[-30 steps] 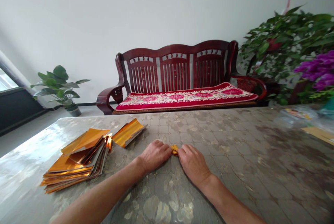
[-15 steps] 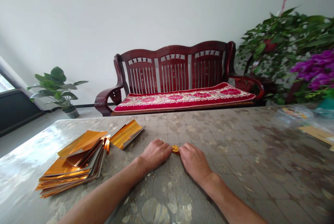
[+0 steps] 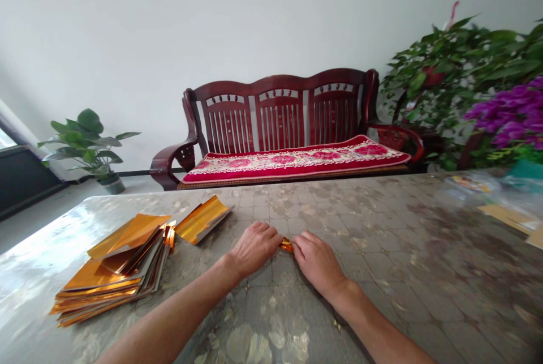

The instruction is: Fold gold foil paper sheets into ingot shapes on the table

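A small folded piece of gold foil paper (image 3: 287,245) lies on the table (image 3: 382,251) between my two hands. My left hand (image 3: 253,248) rests knuckles up, its fingers curled and pinching the paper's left end. My right hand (image 3: 316,262) is curled the same way on the paper's right end. Most of the paper is hidden under my fingers. To the left lies a fanned stack of gold foil sheets (image 3: 112,268), and a single curled gold sheet (image 3: 202,220) lies just beyond it.
A dark red wooden bench (image 3: 288,126) with a red flowered cushion stands behind the table. A potted plant (image 3: 91,146) sits on the floor at left. Leafy plants and purple flowers (image 3: 504,115) crowd the right, with plastic bags and card (image 3: 504,211) on the table's right side.
Both hands stay pinched on the small gold paper. The view has shifted a little, so the stack and the hands sit slightly differently in frame.
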`<action>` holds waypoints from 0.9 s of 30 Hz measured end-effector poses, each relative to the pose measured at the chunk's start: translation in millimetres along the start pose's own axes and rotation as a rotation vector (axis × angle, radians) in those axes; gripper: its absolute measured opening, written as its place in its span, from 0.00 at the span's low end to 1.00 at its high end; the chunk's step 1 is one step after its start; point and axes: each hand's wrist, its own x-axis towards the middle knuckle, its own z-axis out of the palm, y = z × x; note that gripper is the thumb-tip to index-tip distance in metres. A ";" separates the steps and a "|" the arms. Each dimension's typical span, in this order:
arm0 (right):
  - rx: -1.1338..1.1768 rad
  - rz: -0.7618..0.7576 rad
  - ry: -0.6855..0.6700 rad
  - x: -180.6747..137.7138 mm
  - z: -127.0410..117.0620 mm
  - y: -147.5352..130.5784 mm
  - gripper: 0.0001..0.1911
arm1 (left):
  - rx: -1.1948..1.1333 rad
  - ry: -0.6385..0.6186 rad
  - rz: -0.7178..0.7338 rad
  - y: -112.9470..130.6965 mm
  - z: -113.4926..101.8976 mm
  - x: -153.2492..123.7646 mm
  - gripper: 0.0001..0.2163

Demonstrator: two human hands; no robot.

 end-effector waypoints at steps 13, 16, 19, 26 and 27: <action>0.073 -0.046 -0.128 0.1 -20.3 -3.7 0.08 | -0.211 -0.107 -0.193 14.6 -28.2 -9.7 0.10; 0.043 -0.078 -0.169 -0.8 -18.6 -6.6 0.10 | -0.328 -0.083 -0.304 20.9 -29.3 -14.8 0.10; 0.006 -0.121 -0.186 -1.4 -17.5 -9.8 0.11 | -0.438 -0.095 -0.440 23.2 -28.6 -17.9 0.09; 0.030 -0.105 -0.132 1.3 -21.7 -16.7 0.12 | -0.648 -0.069 -0.474 15.6 -24.9 -15.0 0.11; 0.059 -0.090 -0.132 2.1 -22.2 -16.9 0.11 | -0.681 -0.069 -0.485 14.5 -24.3 -14.7 0.11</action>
